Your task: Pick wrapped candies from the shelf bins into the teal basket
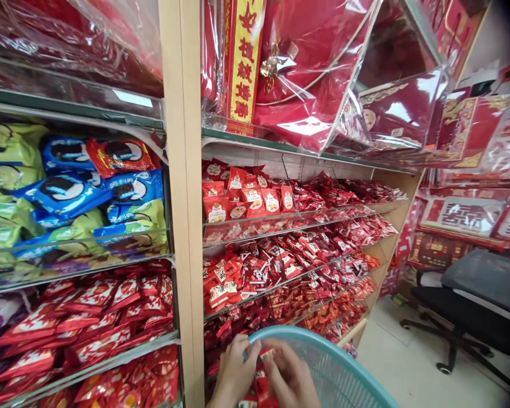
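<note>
Low in the head view, a light blue plastic basket [344, 362] with slotted walls is in front of the shelves. My left hand [234, 371] is closed around the basket's rim at its left side. Beside it, my right hand [292, 374] is over the basket with its fingers curled, slightly blurred. A small red candy packet [267, 354] shows at its fingertips. More red packets [261, 385] appear below, between my two hands; the right hand covers part of them.
Shelves with clear front lips [280, 224] hold heaps of small red packets. On the left, blue cookie packets [70, 192] lie above larger red packets [97, 294]. A wooden post [189, 198] divides the shelving. An office chair [471, 306] stands right.
</note>
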Available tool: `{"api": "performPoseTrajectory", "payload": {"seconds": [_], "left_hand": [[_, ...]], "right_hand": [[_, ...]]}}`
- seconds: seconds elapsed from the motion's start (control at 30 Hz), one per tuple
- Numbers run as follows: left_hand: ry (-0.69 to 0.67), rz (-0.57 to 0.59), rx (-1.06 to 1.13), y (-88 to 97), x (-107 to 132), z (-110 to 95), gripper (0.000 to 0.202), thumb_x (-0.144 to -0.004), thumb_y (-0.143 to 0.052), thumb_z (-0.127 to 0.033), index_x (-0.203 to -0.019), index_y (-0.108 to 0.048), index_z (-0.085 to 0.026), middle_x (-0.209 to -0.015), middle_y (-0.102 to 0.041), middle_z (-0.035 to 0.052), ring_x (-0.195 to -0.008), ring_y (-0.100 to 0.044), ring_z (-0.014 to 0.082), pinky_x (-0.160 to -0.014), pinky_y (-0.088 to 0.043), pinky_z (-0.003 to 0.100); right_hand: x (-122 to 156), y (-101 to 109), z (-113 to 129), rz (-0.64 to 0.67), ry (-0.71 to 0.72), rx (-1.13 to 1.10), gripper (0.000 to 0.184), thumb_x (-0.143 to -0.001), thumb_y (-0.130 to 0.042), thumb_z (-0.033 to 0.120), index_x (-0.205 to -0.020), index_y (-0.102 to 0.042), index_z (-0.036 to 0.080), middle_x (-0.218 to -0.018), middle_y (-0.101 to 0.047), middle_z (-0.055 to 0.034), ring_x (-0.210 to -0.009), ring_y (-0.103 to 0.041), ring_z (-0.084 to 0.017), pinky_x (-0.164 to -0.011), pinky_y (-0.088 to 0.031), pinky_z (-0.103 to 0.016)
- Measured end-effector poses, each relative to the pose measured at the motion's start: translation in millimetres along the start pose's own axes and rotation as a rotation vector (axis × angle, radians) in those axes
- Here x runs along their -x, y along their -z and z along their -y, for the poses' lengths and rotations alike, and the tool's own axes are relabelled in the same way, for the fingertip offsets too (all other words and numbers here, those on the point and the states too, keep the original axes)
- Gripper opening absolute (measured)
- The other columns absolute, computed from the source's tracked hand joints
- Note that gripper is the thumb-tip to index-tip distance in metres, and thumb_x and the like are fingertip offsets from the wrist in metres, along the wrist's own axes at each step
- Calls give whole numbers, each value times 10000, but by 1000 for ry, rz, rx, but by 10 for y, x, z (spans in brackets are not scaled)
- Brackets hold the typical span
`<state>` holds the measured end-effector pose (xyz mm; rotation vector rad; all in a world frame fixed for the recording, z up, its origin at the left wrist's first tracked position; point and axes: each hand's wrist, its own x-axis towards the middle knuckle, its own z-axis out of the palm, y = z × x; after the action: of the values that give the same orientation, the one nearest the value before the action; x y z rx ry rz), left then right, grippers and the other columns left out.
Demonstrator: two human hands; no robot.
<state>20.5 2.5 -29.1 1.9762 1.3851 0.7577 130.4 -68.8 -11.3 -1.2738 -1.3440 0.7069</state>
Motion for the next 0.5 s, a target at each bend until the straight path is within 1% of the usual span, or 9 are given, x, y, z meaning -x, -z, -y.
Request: {"api": "performPoseTrajectory", "payload": {"seconds": [0.03, 0.1, 0.17, 0.2, 0.27, 0.33, 0.4, 0.5], "left_hand": [[-4, 11, -7, -8, 6, -4, 391, -853, -336, -406, -645, -606, -213, -882, -621, -18, -763, -582, 103, -680, -355, 179], [-10, 14, -29, -21, 17, -20, 402, -856, -328, -409, -639, -598, -206, -857, -619, -13, -746, -577, 106, -661, -349, 181], [-2, 6, -57, -31, 26, -38, 427, -854, -326, -440, -614, -580, -195, -828, -616, -1, -737, -573, 114, -642, -344, 186], [0, 3, -65, -35, 31, -43, 436, -853, -325, -453, -606, -572, -192, -815, -614, 1, -732, -572, 117, -639, -343, 188], [-4, -9, -67, -41, 42, -42, 438, -851, -329, -464, -596, -559, -192, -805, -611, 2, -735, -571, 121, -646, -344, 193], [-2, -28, -60, -44, 53, -25, 425, -846, -346, -463, -588, -549, -193, -813, -609, 1, -743, -575, 123, -659, -346, 195], [2, -49, -55, -46, 61, -3, 409, -840, -362, -460, -590, -548, -194, -833, -610, 2, -755, -579, 125, -670, -348, 195], [1, -68, -61, -47, 64, 14, 409, -841, -366, -450, -587, -558, -193, -853, -611, 5, -768, -583, 126, -682, -347, 196]], "right_hand": [[-161, 38, 158, 23, 120, 73, 354, -841, -413, 417, -1064, -538, 172, -490, -410, 61, -427, -377, -84, -443, -333, -196], [-515, 110, 453, 56, 354, 274, 298, -859, -399, 328, -1086, -529, 185, -552, -447, 49, -489, -414, -90, -508, -367, -200], [-866, 148, 669, 79, 522, 431, 283, -856, -389, 254, -1098, -521, 189, -675, -532, 13, -583, -475, -104, -598, -410, -216], [-1026, 150, 741, 94, 592, 498, 284, -852, -386, 222, -1101, -519, 191, -777, -567, -16, -680, -506, -119, -673, -423, -235], [-1296, 123, 822, 144, 655, 622, 318, -835, -399, 171, -1135, -503, 192, -936, -589, -55, -852, -504, -150, -793, -410, -280], [-1493, 74, 855, 208, 680, 731, 371, -814, -412, 129, -1172, -485, 193, -1039, -585, -68, -951, -470, -173, -849, -380, -313], [-1633, 22, 876, 283, 696, 817, 443, -791, -431, 105, -1224, -450, 196, -1106, -575, -70, -999, -442, -192, -862, -359, -334], [-1778, -43, 915, 401, 689, 911, 541, -766, -480, 129, -1294, -382, 199, -1187, -546, -86, -1041, -423, -227, -861, -339, -366]]}}
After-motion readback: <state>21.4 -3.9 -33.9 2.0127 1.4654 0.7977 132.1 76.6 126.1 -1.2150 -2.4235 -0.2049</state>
